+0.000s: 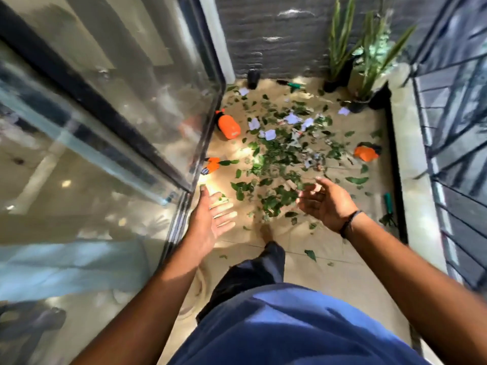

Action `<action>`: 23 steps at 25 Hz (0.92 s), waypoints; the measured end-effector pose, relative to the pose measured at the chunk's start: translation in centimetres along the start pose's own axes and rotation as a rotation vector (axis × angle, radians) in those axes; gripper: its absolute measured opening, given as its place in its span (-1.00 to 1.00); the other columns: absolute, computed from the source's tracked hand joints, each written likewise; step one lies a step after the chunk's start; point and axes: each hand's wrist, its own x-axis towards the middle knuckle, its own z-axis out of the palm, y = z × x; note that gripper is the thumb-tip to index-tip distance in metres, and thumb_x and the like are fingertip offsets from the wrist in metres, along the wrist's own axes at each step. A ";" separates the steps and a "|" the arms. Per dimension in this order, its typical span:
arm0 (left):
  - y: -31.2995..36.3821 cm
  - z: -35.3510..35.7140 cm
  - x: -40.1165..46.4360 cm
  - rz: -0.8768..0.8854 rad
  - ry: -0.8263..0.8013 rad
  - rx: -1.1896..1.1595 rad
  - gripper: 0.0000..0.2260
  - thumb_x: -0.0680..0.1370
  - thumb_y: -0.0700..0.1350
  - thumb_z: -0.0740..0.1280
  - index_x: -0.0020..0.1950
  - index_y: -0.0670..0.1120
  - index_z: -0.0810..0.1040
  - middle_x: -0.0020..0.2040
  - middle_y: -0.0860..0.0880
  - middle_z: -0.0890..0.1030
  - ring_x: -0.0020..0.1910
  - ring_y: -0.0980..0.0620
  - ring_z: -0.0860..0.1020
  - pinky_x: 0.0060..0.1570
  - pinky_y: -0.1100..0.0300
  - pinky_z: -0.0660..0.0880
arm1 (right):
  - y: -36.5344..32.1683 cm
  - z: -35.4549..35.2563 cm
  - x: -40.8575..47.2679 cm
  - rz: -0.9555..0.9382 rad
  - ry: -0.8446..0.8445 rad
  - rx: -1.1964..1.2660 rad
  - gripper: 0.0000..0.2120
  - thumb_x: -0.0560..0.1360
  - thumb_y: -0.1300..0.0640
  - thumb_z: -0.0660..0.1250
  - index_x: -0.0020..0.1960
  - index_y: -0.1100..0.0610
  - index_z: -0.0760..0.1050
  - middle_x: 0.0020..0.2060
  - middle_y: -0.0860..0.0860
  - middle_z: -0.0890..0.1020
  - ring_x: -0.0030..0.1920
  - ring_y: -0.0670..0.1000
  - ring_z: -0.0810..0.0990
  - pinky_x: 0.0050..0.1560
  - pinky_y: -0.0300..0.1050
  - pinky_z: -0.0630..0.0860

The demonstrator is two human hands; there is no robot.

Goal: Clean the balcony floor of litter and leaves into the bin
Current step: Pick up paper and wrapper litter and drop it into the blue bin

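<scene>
Green leaves [274, 159] lie scattered over the beige balcony floor [326, 262], thickest in the middle. Crumpled white paper scraps [270, 134] are mixed in among them farther out. My left hand [210, 222] hangs above the floor by the glass door, palm up, fingers straight and empty. My right hand [325, 201] is held over the near edge of the leaf pile, fingers loosely spread, holding nothing. No bin is in view.
A glass sliding door [131, 106] lines the left side, a low ledge and railing [411, 164] the right. Potted plants [358, 64] stand at the far right corner. Orange spray bottles [228, 125] lie on the floor. A green hand rake [388, 209] rests by the ledge.
</scene>
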 end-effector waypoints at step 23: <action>-7.1 33.1 50.6 -0.212 0.004 0.751 -0.95 0.58 -0.26 0.40 -0.02 -0.16 0.66 -0.16 -0.10 0.68 -0.25 0.06 0.64 -0.20 0.19 0.57 | -17.8 -10.6 50.5 0.133 0.322 0.722 -0.68 0.65 -0.05 0.15 -0.10 0.12 0.52 -0.29 0.05 0.52 -0.36 0.02 0.46 -0.41 -0.23 0.36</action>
